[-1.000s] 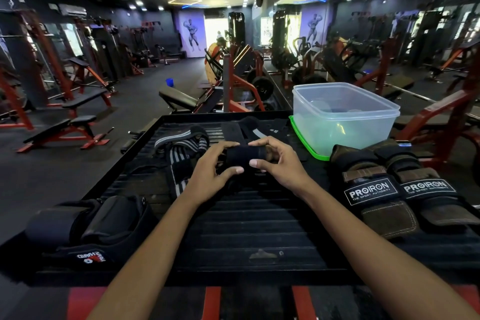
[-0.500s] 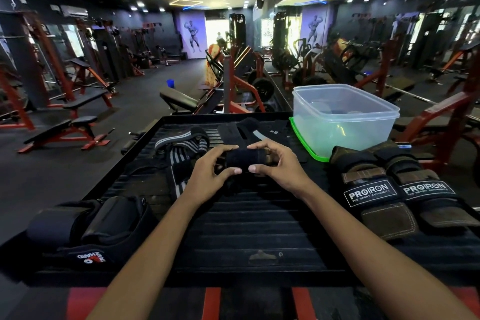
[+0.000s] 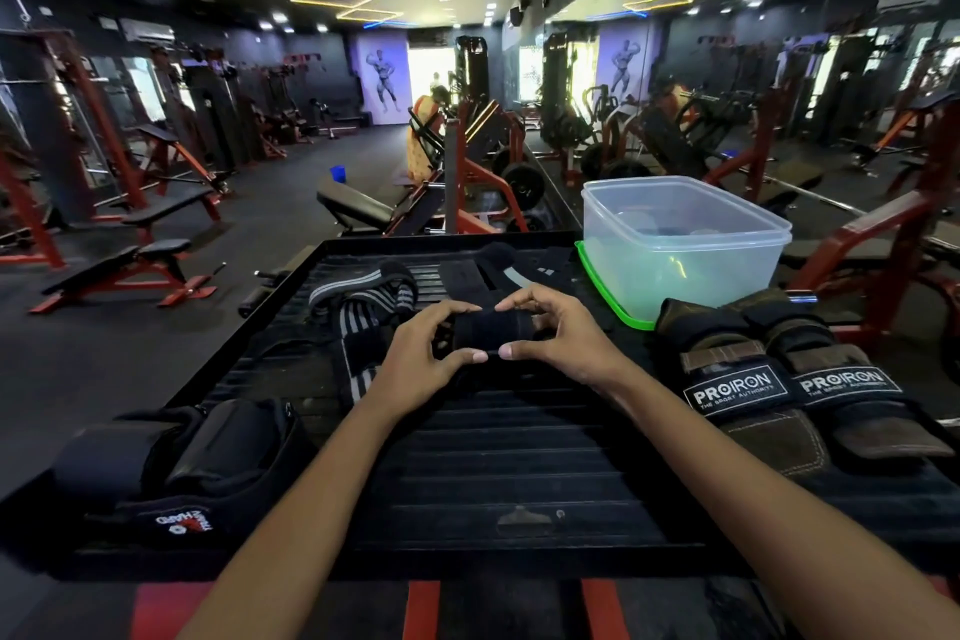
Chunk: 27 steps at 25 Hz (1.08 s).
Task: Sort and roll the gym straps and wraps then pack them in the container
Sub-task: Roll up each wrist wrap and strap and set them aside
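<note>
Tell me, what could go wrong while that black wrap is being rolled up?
The black wrap is pinched only by fingertips of the left hand and right hand, so the roll might spring loose. The striped wrap lies right beside it and could snag. The clear container sits near the platform edge; a knock might tip it.

Rolled wrap: black fabric wrap (image 3: 492,332), rolled into a short cylinder, lying sideways mid-platform.
Striped wrap: black-and-grey striped elastic wrap (image 3: 363,309), loose, left of it.
Container: clear plastic tub (image 3: 680,244), open, possibly on a green lid.
</note>
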Motion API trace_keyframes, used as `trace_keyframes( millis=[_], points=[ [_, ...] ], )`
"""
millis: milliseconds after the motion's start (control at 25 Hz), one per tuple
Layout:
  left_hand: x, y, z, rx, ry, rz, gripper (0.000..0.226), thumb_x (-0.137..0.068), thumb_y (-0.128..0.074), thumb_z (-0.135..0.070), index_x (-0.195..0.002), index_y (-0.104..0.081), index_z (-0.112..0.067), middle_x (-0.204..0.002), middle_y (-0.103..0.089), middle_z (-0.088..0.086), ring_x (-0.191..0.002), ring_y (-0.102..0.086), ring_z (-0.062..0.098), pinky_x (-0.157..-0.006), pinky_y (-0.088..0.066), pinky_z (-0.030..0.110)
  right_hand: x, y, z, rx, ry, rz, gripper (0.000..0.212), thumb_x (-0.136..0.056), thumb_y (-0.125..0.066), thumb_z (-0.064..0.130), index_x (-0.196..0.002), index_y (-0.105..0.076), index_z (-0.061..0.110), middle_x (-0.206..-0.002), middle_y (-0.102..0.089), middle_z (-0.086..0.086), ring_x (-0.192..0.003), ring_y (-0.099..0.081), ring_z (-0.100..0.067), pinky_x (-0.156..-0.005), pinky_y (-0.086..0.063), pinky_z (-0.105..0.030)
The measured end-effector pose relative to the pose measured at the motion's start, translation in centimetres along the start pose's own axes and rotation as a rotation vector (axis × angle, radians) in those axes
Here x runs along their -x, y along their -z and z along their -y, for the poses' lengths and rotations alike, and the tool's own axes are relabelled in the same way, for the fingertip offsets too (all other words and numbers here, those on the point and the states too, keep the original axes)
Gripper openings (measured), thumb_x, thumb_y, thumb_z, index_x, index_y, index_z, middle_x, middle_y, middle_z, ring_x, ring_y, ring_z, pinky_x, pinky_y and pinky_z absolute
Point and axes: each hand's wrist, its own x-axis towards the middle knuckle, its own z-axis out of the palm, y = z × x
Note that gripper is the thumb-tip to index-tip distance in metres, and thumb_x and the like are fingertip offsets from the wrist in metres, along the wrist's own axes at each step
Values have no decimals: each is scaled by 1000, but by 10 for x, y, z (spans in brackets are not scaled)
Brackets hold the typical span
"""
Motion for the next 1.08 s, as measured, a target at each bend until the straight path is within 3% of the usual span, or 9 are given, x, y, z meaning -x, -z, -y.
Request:
trace_keyframes(
  millis=[120,200,360,440,560,720,840,960,1080],
  points=[
    [0,-1,-1,-68,-64,54,52,-74,-81,-20,-120,-59,-25,-115,-59,-10,-108,-53,-4,-92,-36,7,5,0,-2,-4,-31,-20,38,-73,-82,6,-107,-65,12,-97,-69,-8,-69,-61,-18,-63,-54,-34],
    [0,-1,-1,-86,-74,15,48,-75,-81,-17,-119,-62,-20,-113,-60,-10,-105,-54,-2,-91,-35,5,7,-3,-2,-22,-29,-28,37,-76,-80,10,-109,-65,13,-97,-70,-7,-66,-61,-14,-61,-54,-32],
    [1,-1,-2,-88,-65,-34,42,-78,-79,-16,-117,-63,-14,-110,-61,-10,-102,-55,0,-89,-35,3,8,-4,-2,9,9,1,47,-74,-81,7,-115,-62,13,-108,-67,1,-90,-65,-6,-80,-53,-22],
    [1,-2,-2,-87,-70,-24,43,-78,-79,-18,-117,-63,-14,-111,-62,-9,-104,-55,2,-90,-36,4,8,-2,-4,46,28,-5,45,-73,-81,4,-113,-63,14,-109,-68,0,-95,-65,-10,-86,-53,-27],
    [2,-1,-3,-85,-106,15,48,-79,-78,-23,-123,-59,-16,-115,-60,-9,-107,-55,1,-92,-38,8,7,-2,-7,56,25,-36,34,-77,-80,12,-107,-66,20,-101,-71,-4,-89,-68,-16,-83,-54,-35],
    [2,-1,-1,-100,-134,34,44,-82,-73,-26,-121,-57,-14,-113,-59,-6,-105,-55,3,-92,-40,12,6,-5,-9,102,21,-26,37,-82,-76,24,-116,-64,20,-102,-71,-1,-93,-67,-15,-80,-54,-32],
    [2,-2,-2,-110,-123,16,41,-85,-70,-24,-121,-55,-12,-114,-56,-5,-105,-52,4,-91,-38,9,7,-7,-7,111,14,-27,51,-80,-78,20,-125,-55,26,-111,-66,3,-99,-64,-6,-80,-53,-24],
    [2,-2,-1,-123,-105,36,39,-87,-68,-24,-121,-52,-13,-113,-54,-4,-103,-51,4,-89,-38,11,7,-5,-8,87,9,-16,42,-81,-75,12,-116,-56,25,-106,-67,2,-94,-64,-7,-74,-50,-24],
    [3,-5,2,-149,-99,121,41,-94,-58,-26,-128,-42,-11,-119,-46,0,-107,-47,6,-92,-35,11,9,-8,-10,84,-12,-7,40,-88,-68,13,-125,-55,22,-115,-67,3,-104,-63,-4,-85,-50,-28]
  ],
)
